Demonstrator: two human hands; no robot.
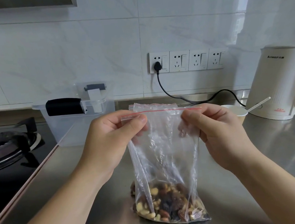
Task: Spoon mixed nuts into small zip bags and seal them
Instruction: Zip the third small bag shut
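A clear zip bag (163, 146) with a red line along its top stands upright on the steel counter, its bottom filled with mixed nuts (169, 204). My left hand (115, 141) pinches the bag's top left corner at the zip strip. My right hand (217, 131) pinches the top right corner. Between the two hands the strip is stretched straight. Behind the bag's top edge, more clear zip bags (153, 106) show. A white cup (233, 110) with a white plastic spoon (258, 104) resting in it stands behind my right hand.
A clear plastic container (82, 124) with a black handle stands at the back left. The black gas hob (6, 152) fills the left side. A cream electric kettle (279, 84) sits at the right, its black cord (178, 97) running to the wall sockets (186, 60).
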